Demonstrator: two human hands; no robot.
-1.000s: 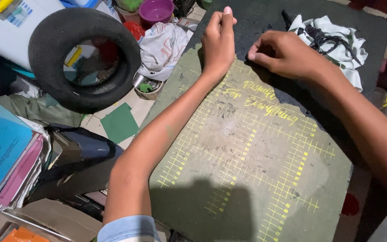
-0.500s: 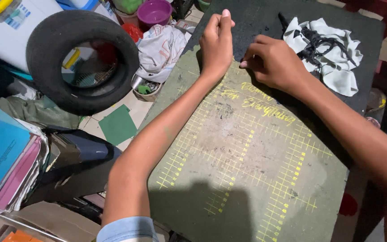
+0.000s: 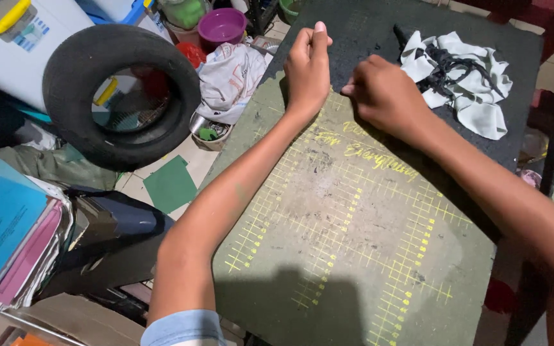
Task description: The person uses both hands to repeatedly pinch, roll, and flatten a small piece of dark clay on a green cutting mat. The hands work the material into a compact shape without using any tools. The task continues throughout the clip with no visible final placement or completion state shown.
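Observation:
A green cutting mat point(image 3: 354, 224) with a yellow grid covers the table. A dark sheet point(image 3: 367, 32) lies over its far end. My left hand point(image 3: 307, 64) rests at the sheet's near edge, thumb and fingers pinched together on it. My right hand point(image 3: 383, 96) is curled into a fist right beside it, knuckles down on the same edge; whether anything is inside the fist is hidden. A crumpled white cloth point(image 3: 476, 96) with black straps lies on the dark sheet just right of my right hand.
On the floor to the left stand a black tyre point(image 3: 65, 109), a purple bowl point(image 3: 222, 25), a white bundle of cloth point(image 3: 226, 74), a green square point(image 3: 171, 184), a stack of blue and pink books point(image 3: 1, 224) and a dark bag point(image 3: 110, 224).
My right hand has slid left along the dark sheet's edge toward my left hand and closed tighter. My left hand has stayed in place.

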